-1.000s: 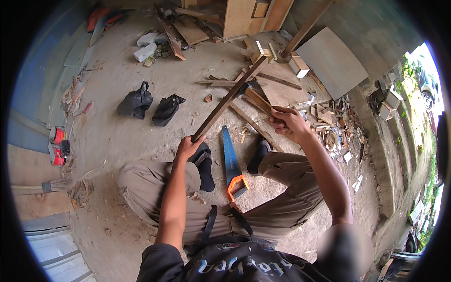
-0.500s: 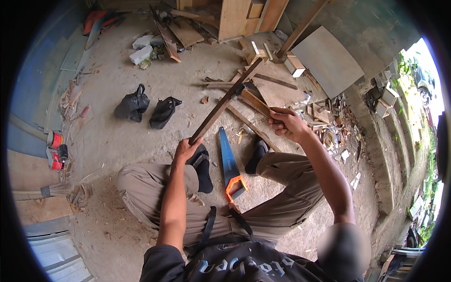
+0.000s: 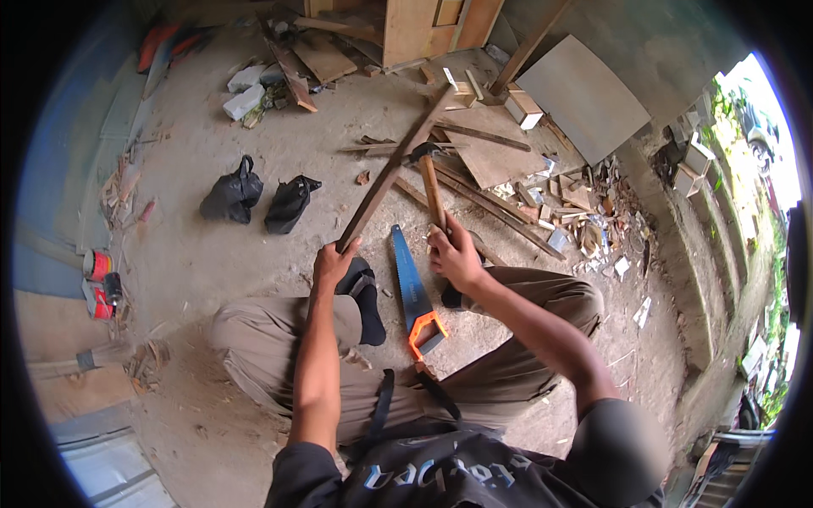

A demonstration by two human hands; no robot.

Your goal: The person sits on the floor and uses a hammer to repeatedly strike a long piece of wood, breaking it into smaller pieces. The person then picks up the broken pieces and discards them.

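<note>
A long, dark wooden batten [image 3: 385, 180] slants up and away from my left hand [image 3: 332, 264], which is closed round its near end. My right hand [image 3: 457, 256] grips the wooden handle of a claw hammer [image 3: 433, 190]. The hammer's dark head lies against the batten, or just beside it, past its middle; I cannot tell whether a nail is there. Between my feet a handsaw [image 3: 410, 284] with a blue blade and orange handle rests on the floor.
Two black plastic bags [image 3: 233, 193] stand at the left. Wooden strips [image 3: 500, 207] and a scrap heap [image 3: 593, 216] lie ahead to the right, below a leaning pale board [image 3: 584, 97]. Concrete steps [image 3: 690, 254] rise at the right; red cans [image 3: 99, 284] stand far left.
My right hand has come left and nearer to me, turning the hammer handle from slanting right to nearly upright in view. My left hand still holds the batten, which has shifted slightly.
</note>
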